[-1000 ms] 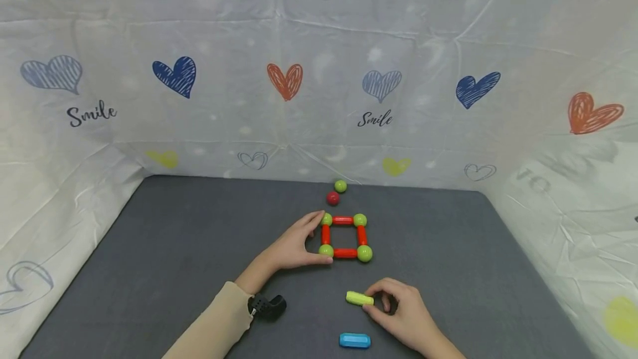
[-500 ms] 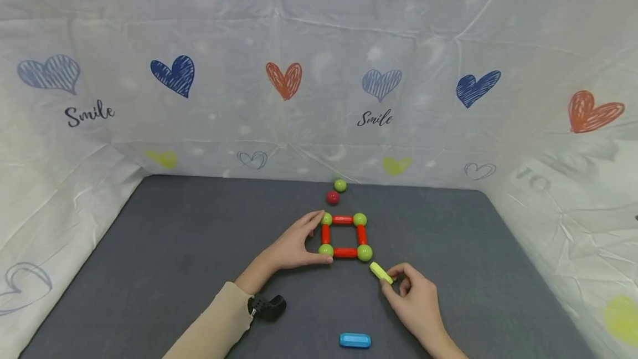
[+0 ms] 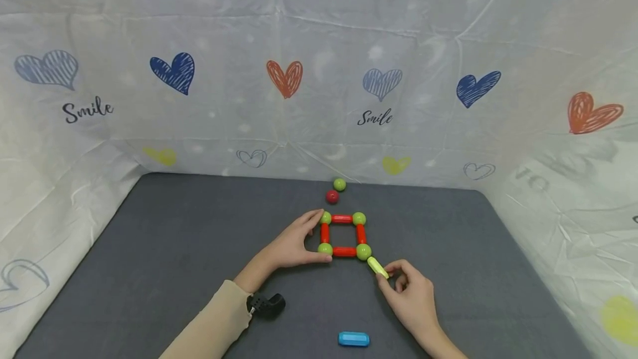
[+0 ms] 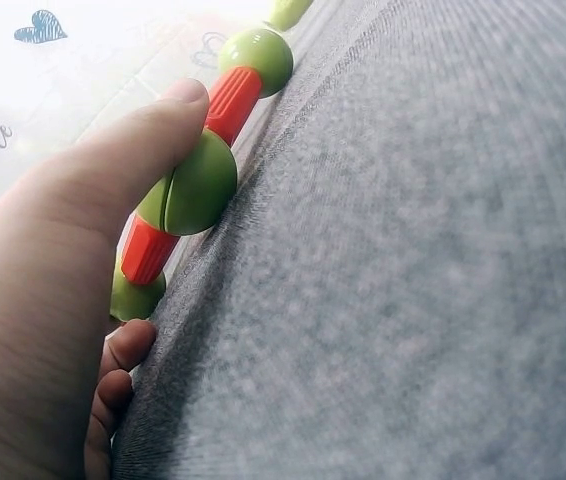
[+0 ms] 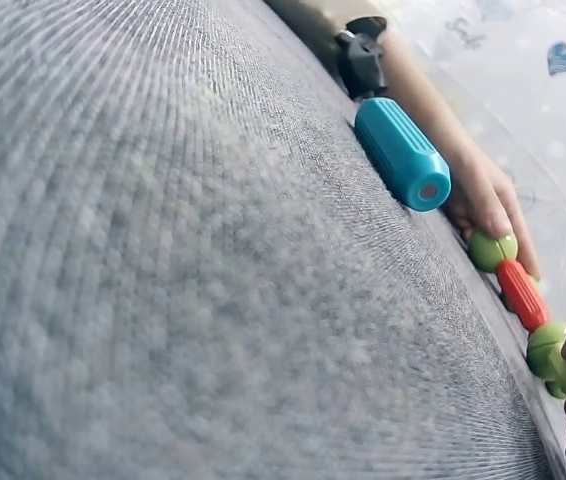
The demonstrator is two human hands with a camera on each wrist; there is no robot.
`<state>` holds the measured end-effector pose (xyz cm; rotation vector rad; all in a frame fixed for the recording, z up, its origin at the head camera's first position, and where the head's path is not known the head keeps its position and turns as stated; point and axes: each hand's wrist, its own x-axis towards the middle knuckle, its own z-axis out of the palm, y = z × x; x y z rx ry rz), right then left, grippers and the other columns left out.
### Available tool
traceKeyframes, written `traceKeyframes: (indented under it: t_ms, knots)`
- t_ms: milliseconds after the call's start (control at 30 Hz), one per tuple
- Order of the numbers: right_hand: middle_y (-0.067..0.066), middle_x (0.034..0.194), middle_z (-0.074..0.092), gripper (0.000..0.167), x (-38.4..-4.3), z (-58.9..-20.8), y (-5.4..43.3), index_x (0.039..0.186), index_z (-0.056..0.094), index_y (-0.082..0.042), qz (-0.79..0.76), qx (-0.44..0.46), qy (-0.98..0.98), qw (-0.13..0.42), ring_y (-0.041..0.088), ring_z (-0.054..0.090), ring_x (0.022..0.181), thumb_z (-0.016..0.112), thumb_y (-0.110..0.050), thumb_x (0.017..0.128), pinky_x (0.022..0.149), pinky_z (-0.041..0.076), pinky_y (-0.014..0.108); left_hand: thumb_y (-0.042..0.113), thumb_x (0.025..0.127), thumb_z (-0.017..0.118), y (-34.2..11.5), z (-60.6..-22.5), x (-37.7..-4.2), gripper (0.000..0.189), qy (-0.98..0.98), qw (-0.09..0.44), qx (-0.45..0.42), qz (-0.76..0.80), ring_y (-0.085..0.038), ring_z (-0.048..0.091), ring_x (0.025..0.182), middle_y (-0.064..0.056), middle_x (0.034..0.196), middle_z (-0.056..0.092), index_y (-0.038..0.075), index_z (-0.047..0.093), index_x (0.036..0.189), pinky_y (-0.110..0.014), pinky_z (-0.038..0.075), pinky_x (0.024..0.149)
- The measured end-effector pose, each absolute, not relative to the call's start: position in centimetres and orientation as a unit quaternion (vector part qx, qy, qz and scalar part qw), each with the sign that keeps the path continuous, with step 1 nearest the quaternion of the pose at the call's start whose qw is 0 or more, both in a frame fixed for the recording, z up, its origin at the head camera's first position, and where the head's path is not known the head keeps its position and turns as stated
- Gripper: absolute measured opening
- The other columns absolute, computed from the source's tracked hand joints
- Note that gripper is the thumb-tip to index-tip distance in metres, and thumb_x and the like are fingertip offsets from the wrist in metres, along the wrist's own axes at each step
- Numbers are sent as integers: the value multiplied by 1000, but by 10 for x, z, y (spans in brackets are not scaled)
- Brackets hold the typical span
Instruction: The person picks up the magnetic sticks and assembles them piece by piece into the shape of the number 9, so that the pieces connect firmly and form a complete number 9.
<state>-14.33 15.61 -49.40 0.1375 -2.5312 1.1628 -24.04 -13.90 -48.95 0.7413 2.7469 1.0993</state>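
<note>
The right grip (image 3: 412, 299) pinches the yellow stick (image 3: 377, 266). Just ahead, the left grip (image 3: 290, 244) holds the red-and-green square (image 3: 344, 251). Joining them looks like the step now, needing a gentle push.

There are six balls (image 3: 332, 197) and six rods (image 3: 353, 339)

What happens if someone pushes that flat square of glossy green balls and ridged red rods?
The square would probably slide as one piece rather than roll, as its four corners are linked. It might skew, since the red rods seem to meet the green balls only at their ends. Those glossy ball surfaces could feel slippery.
</note>
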Motion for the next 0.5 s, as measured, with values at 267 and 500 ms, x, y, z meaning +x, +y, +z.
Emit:
traceKeyframes:
  t_ms: [267, 500]
  knots:
    - [-6, 76, 64, 24, -144, -493, 151, 89, 71, -17, 416, 40, -893, 165, 2, 38, 47, 90, -5, 82, 45, 33, 23, 60, 85, 84, -140, -491, -242, 112, 902, 45, 243, 354, -23, 59, 126, -6, 173, 29, 13, 28, 169, -50, 47, 112]
    - [-7, 79, 69, 23, -140, -492, 137, 91, 71, -17, 430, 31, -893, 132, 3, 41, 50, 92, -13, 83, 48, 35, 23, 59, 85, 85, -138, -490, -240, 111, 900, 43, 244, 359, -23, 59, 126, -6, 173, 29, 13, 29, 169, -50, 47, 112]
